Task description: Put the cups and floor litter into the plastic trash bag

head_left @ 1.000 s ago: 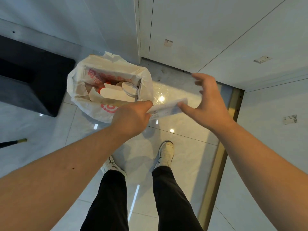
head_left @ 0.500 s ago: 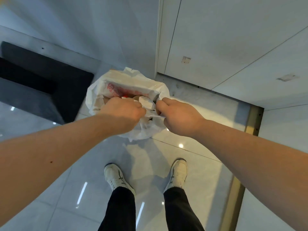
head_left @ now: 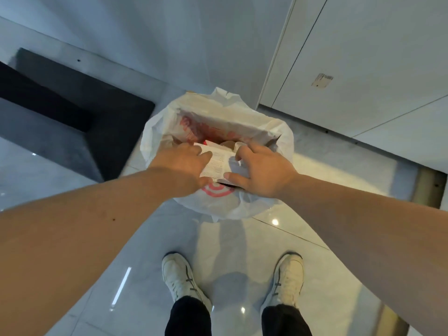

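Plastic bag [head_left: 218,204]: thin, white, crinkled film with red print, mouth open, being stood on the floor [head_left: 303,251] at the foot of a wall, just ahead of the shoes [head_left: 180,281]. Cardboard and red scraps are being seen inside; single cups cannot be told apart.

Paper slip [head_left: 215,163]: flat, white, rectangular, covered in fine print, being held over the near part of the bag's mouth.

Left hand [head_left: 184,166]: being closed on the slip's left edge, thumb beneath, fingers on top.

Right hand [head_left: 261,170]: being held half spread on the slip's right end, thumb at the near edge, fingers curled over the far side.

Floor: glossy pale tile, being marked by light reflections and a metal strip [head_left: 426,187] at the right.

Mat [head_left: 84,122]: dark, matte, rectangular, being lain left of the bag.

Change from half a second ago: both hands were being held as tight fists close together over the bag; they are now being held further apart with the slip flattened between them, and the bag is being seen nearer and more central.
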